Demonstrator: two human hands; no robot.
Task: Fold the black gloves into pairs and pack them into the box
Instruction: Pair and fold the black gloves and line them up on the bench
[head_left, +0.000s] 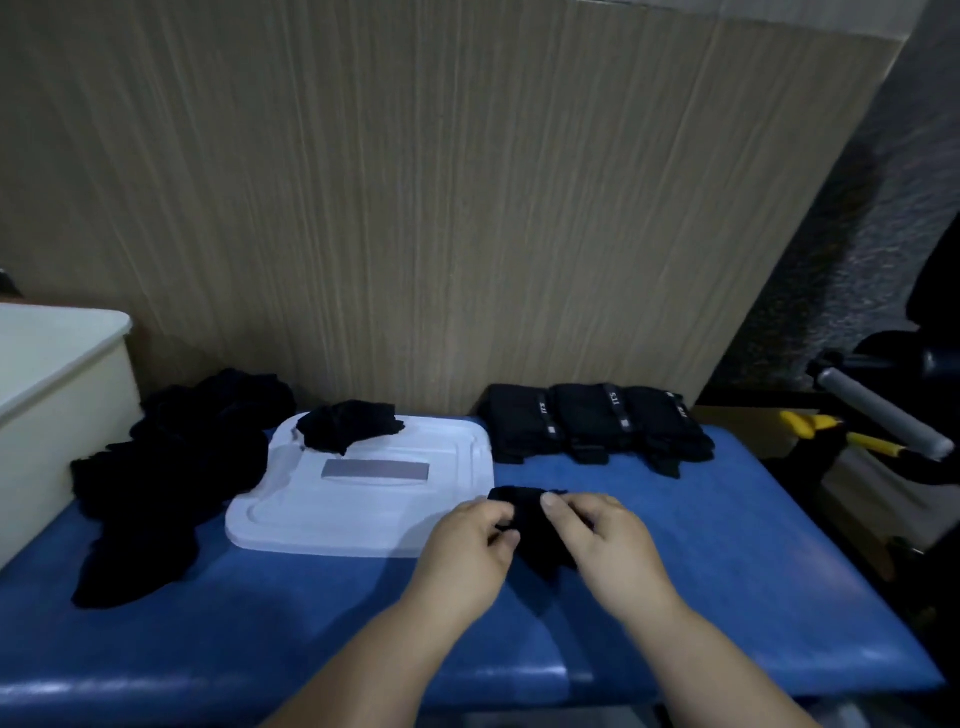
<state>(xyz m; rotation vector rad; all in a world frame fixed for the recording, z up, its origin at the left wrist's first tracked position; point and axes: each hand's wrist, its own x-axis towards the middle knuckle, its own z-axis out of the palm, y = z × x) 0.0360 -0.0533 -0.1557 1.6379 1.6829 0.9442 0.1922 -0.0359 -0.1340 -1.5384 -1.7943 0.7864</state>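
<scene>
Blue padded vinyl covers the table (727, 545). Near its front middle, a soft black knit glove (535, 530) is pinched between the left hand (467, 545) and the right hand (608, 540), the fingers of both curled onto the cloth. A limp loose pile (171, 467) lies at the left edge beside the cream box (57, 395). Banded folded pairs (597, 426) line the back right, their white lettering unreadable. A smooth white lid (363, 519) carries one crumpled glove (348, 423).
</scene>
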